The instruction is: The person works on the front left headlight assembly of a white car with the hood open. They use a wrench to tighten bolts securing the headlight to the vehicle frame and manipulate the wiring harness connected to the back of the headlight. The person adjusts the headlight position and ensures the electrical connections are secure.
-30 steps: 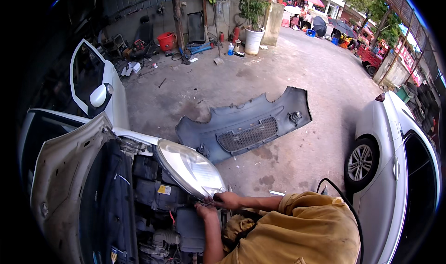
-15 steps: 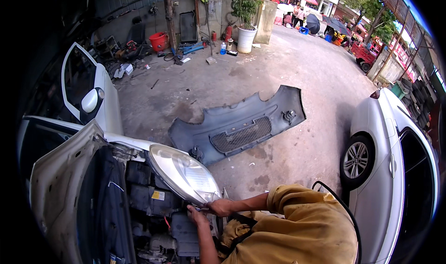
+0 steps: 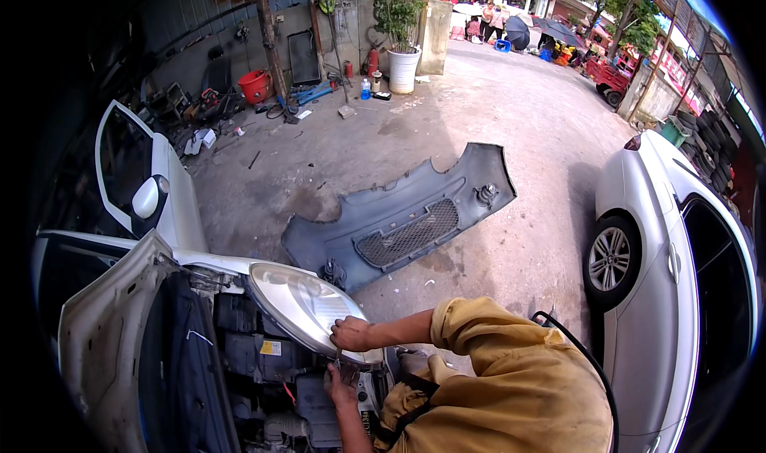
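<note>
Curling right hand over the lower end of the headlight — placing left hand just below it, beside the dark engine-bay box. Holding the 2 hands apart — being unable to tell whether clamped on anything. Showing the headlight at the front corner of the white car.

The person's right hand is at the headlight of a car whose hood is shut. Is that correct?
Not quite: the hood is raised, exposing the engine bay, as the head view shows. The right hand is indeed at the headlight.
</note>
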A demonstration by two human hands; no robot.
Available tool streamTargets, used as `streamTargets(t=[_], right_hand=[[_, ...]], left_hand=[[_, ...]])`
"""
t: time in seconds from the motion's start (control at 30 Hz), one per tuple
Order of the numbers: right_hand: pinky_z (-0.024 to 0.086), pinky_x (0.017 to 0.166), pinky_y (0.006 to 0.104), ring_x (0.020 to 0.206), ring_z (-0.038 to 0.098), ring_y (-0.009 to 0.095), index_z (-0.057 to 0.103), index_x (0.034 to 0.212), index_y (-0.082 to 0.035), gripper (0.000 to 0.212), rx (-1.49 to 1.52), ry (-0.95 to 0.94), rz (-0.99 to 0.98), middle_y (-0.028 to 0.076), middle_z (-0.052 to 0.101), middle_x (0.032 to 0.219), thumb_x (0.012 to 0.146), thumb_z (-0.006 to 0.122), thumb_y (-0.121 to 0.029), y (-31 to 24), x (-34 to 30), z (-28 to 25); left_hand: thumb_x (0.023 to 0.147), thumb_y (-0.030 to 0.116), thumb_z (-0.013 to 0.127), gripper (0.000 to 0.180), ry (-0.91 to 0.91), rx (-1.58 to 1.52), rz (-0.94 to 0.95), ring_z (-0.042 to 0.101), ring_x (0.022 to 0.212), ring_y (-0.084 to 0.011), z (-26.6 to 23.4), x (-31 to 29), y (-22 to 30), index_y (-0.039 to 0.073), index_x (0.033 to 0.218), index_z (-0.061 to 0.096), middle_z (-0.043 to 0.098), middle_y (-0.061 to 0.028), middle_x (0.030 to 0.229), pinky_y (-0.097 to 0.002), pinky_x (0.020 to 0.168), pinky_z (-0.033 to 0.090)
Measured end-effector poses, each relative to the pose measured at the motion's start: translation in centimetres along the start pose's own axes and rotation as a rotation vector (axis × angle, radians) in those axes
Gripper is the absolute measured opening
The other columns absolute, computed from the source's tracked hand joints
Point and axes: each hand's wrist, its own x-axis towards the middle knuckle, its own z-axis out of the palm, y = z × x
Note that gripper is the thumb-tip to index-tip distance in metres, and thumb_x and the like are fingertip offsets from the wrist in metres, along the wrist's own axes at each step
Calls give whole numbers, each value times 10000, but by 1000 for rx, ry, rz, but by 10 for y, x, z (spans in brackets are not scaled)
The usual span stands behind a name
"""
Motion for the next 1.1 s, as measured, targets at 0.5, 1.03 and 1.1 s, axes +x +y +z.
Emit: streamTargets(t=[0.5, 1.03, 1.1], right_hand=[[515, 735, 435, 864, 647, 357, 593, 997, 21, 261, 614, -516, 262, 218, 651, 899, 806, 528, -144, -98, -47, 23], [535, 653, 405, 801, 664, 319, 643, 892, -10, 212, 484, -295, 417, 177, 671, 850, 752, 593, -161, -116, -61, 17], [530, 690, 414, 840, 657, 322, 648, 885, -20, 211, 430, -380, 253, 163, 673, 884, 742, 606, -170, -99, -60, 6]], left_hand=[[884, 320, 607, 393, -43, 122, -72, 654, 765, -329, -35, 30, 22, -3, 1083, 505, 626, -191, 910, -426, 674, 563], [891, 339, 589, 410, 6, 186, -47, 650, 817, -298, -29, 50, 5, 43, 1167, 523, 625, -157, 963, -420, 706, 539], [887, 357, 591, 413, -26, 181, -57, 642, 855, -289, -41, 51, 0, 83, 1188, 524, 629, -142, 965, -410, 723, 527]])
